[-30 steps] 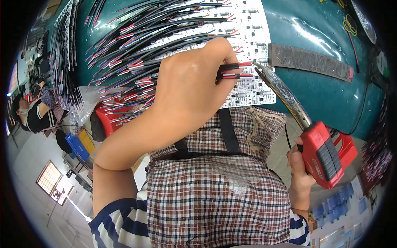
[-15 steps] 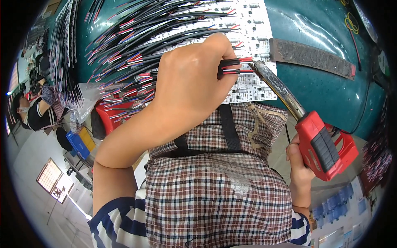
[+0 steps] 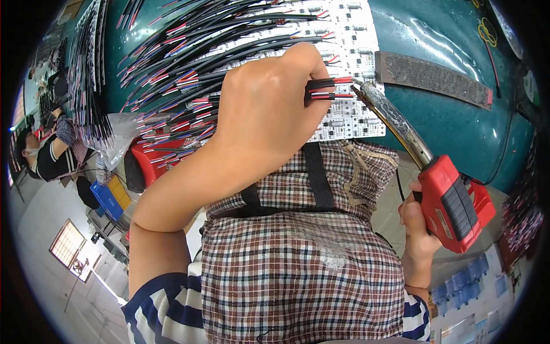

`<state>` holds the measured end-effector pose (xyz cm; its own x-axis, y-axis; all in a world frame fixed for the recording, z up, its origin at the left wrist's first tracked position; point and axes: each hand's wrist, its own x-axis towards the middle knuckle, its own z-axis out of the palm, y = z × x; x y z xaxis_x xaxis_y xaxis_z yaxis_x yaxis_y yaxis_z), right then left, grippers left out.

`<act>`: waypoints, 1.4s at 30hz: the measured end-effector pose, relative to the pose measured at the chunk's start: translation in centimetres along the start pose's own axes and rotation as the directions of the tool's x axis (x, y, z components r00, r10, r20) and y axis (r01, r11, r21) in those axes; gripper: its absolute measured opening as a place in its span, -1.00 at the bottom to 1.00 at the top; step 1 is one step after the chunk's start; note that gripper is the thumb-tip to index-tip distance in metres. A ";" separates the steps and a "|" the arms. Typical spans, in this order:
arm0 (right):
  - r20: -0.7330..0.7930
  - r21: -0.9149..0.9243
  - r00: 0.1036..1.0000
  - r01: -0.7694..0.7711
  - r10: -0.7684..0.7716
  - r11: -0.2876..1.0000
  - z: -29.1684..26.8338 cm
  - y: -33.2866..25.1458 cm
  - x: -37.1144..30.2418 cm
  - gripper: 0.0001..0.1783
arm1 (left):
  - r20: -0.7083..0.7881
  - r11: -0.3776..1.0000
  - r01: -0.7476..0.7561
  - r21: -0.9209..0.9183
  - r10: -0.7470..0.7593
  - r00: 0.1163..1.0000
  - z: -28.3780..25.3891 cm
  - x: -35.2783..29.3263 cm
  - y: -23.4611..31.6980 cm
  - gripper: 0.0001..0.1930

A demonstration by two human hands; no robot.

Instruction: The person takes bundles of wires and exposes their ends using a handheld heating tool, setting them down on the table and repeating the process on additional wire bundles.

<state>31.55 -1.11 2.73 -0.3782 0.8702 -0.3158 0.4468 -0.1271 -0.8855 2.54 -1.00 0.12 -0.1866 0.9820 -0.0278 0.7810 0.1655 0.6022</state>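
Observation:
My left hand [image 3: 263, 106] is closed on black-sheathed cables [image 3: 321, 86], whose red and black wire ends stick out to the right over the white circuit board panel [image 3: 366, 49]. My right hand [image 3: 420, 226] grips a red and black soldering gun [image 3: 452, 200] by its body. Its long metal barrel slants up and left, and the tip is close to the wire ends; whether it touches them I cannot tell. Many more black cables [image 3: 229, 57] with stripped red, white and blue ends lie fanned across the panel, left of and behind my left hand.
A dark grey bar [image 3: 432, 80] lies on the green table [image 3: 447, 137] right of the panel. Farther left is another cable bundle [image 3: 89, 80] by a plastic bag [image 3: 120, 135]. A person [image 3: 54, 146] sits at far left. A yellow cord [image 3: 487, 33] lies at the far right.
The soldering gun has shifted slightly right, its tip drawing a little away from the wire ends. My left hand stays nearly in place, still holding the cables; the panel has barely shifted.

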 end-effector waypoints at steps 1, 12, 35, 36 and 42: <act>-0.001 -0.001 1.000 0.000 0.000 1.000 0.0 0.2 -0.1 -0.78 | -0.004 1.000 0.010 -0.009 -0.010 1.000 0.1 0.1 0.0 -0.83; 0.005 -0.016 0.999 0.044 -0.044 0.999 0.1 0.6 0.0 -0.83 | 0.029 0.997 -0.002 -0.079 0.004 1.000 -0.1 0.4 -0.3 -0.84; -0.018 -0.087 1.000 0.015 -0.016 0.996 0.3 0.0 -0.3 -0.85 | 0.082 0.995 0.021 -0.094 -0.013 0.997 -0.6 0.8 -0.2 -0.82; -0.058 -0.063 0.998 -0.022 0.018 0.998 0.6 -0.2 -0.3 -0.87 | 0.087 0.996 0.020 -0.088 -0.012 0.996 -0.6 0.8 -0.2 -0.82; -0.030 0.027 0.998 0.062 -0.061 0.998 0.2 0.4 -0.3 -0.88 | 0.080 0.996 0.007 -0.086 0.000 0.997 -0.4 0.9 -0.3 -0.81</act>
<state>31.71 -1.49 2.41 -0.3805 0.8902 -0.2505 0.4006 -0.0855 -0.9122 1.86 -0.22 0.26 -0.1386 0.9861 -0.0915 0.7259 0.1640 0.6680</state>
